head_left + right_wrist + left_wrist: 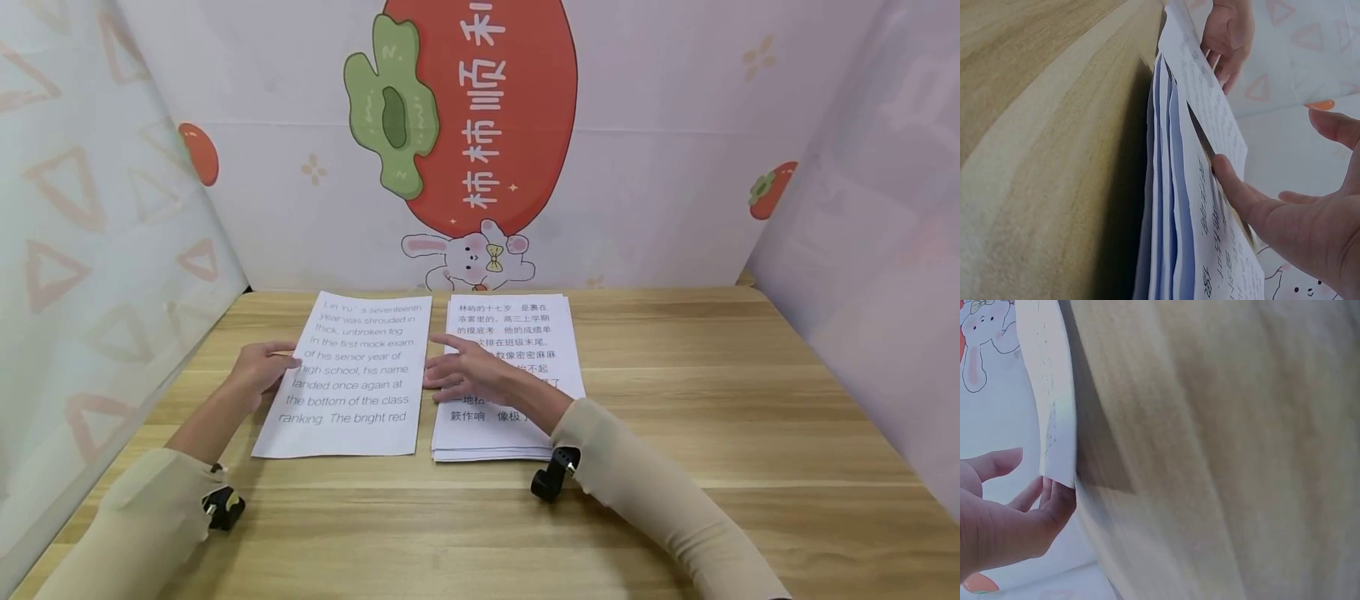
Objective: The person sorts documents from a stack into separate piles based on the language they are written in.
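A white sheet with printed English text (pixel 352 375) lies at the left of the wooden table. My left hand (pixel 262 367) is at its left edge. In the left wrist view, fingertips (pixel 1060 497) meet the sheet's edge, while another finger stands apart from it. Beside it on the right lies a stack of white sheets with Chinese text (pixel 495 437). My right hand (pixel 472 371) reaches over this stack, fingers extended toward the English sheet's right edge, and hides part of the Chinese print. In the right wrist view, the stack's layered edges (pixel 1169 187) show.
The wooden table (pixel 697 417) extends to the right of the stack and in front of it. A printed backdrop (pixel 645 208) with a large red fruit and a rabbit rises at the back. Pale patterned walls (pixel 97 275) close in both sides.
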Demonstrator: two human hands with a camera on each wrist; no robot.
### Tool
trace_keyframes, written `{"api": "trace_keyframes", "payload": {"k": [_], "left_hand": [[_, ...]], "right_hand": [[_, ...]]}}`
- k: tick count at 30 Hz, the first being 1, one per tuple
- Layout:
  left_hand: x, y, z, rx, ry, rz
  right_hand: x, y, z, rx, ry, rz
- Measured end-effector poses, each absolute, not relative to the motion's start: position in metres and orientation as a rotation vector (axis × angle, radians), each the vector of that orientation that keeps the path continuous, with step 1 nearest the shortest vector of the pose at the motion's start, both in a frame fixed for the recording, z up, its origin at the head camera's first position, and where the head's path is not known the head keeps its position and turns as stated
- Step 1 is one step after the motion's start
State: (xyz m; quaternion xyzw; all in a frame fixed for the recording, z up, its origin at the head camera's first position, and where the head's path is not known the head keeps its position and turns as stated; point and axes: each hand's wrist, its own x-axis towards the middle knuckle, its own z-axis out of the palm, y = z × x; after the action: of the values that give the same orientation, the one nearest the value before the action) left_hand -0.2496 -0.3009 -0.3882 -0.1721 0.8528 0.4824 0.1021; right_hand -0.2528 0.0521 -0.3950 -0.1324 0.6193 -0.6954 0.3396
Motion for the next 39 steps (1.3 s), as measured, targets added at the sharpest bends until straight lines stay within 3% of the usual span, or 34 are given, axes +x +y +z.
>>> {"api": "trace_keyframes", "payload": {"k": [20, 39], "left_hand": [[-0.242, -0.292, -0.378, -0.444, 2.690, 1.305], [-0.238, -0.228, -0.370, -0.137, 2.513, 1.465]], "right_hand": [[-0.249, 0.057, -0.391, -0.358, 1.660, -1.786], [-0.244, 0.079, -0.388, -0.396, 1.751, -1.775]]}}
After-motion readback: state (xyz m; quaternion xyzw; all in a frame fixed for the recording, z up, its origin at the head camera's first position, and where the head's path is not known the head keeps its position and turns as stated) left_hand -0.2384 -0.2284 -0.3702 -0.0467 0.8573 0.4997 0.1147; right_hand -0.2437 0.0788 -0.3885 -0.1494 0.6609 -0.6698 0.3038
